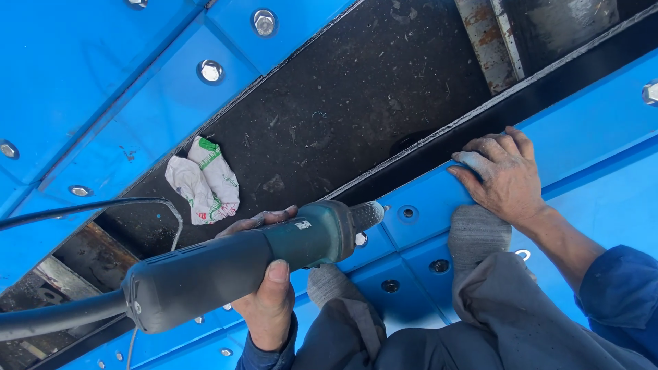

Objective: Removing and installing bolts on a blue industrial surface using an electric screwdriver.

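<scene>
Left hand clenched around grinder, with its disc at the edge of the blue panel. Grey socks resting on that panel, near bolt holes. Right hand released, flat on the panel edge, beside the black belt. Crumpled rag lying on the belt near its far edge. Bolts in the far blue panels.

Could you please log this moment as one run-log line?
left hand: gripping dark green corded angle grinder | right hand: flat on blue bolted panel edge | crumpled white rag: on black belt
</scene>
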